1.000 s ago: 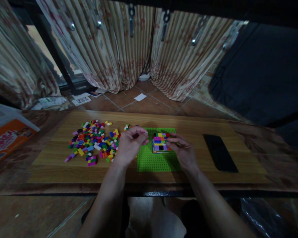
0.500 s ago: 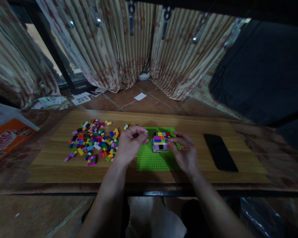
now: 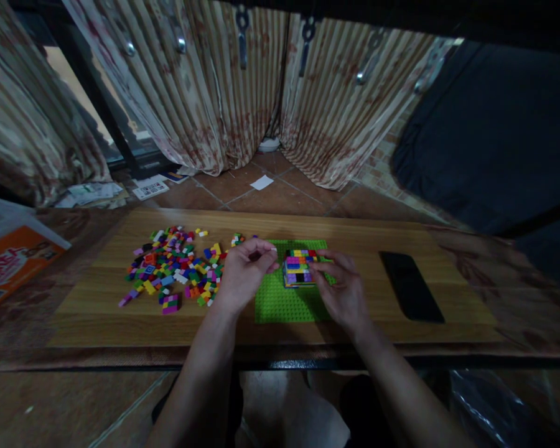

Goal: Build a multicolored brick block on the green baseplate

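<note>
A multicoloured block built of toy bricks [image 3: 299,269] stands on a green studded baseplate [image 3: 280,308]. My right hand [image 3: 343,286] is at the block's right end, with its thumb and fingertips against the top and side; part of that end is hidden behind the fingers. Left of the block, over the baseplate's edge, my left hand [image 3: 247,274] is closed in a pinch. A tiny white brick [image 3: 274,249] shows at its fingertips, mostly covered. A big pile of loose bricks [image 3: 168,261] lies to the left of this hand.
A small pink, green and yellow brick cluster [image 3: 170,303] lies near the pile's front. At the right, a black phone [image 3: 411,286] rests on the wooden board [image 3: 354,333]. An orange-labelled plastic tub [image 3: 16,261] stands at far left. Striped curtains [image 3: 242,93] hang beyond.
The view has shifted slightly. My right hand's fingers have drawn a little closer together at the block's right end. The left hand keeps its pinch in nearly the same place.
</note>
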A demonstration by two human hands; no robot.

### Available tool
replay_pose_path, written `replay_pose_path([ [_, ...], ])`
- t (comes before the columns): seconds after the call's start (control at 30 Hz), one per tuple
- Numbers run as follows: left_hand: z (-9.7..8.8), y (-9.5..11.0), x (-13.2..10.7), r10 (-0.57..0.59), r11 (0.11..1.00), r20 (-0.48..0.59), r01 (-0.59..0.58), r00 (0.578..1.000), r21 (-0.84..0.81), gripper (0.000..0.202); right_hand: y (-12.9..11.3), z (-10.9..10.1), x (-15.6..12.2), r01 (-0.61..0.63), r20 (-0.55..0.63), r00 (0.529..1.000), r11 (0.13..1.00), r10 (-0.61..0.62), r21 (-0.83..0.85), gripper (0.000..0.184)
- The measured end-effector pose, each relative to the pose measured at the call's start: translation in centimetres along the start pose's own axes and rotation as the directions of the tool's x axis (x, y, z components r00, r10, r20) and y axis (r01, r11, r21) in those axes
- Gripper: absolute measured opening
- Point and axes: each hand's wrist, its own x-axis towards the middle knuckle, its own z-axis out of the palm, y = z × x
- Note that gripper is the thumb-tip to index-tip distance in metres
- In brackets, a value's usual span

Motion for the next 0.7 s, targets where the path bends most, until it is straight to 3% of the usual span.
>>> replay_pose_path([
  [0.2, 0.4, -0.3, -0.1, -0.018, 1.0, 0.053, 0.016, 0.998, 0.023, 0.01, 0.0, -0.1, -0.2, 0.047, 0.079, 0.996, 0.999, -0.047, 0.006, 0.016],
  [0.5, 1.0, -1.5, -0.1, 0.039, 0.997, 0.192, -0.051, 0.981, 0.06, 0.012, -0.9, -0.5, 0.2, -0.098, -0.056, 0.992, 0.966, 0.115, 0.238, 0.019],
  [0.7, 1.7, -1.6, -0.5, 0.092, 0.982, 0.319, -0.139, 0.943, 0.129, 0.013, -2.1, -0.8, 0.3, -0.071, 0.083, 0.995, 0.955, 0.049, 0.287, 0.021],
])
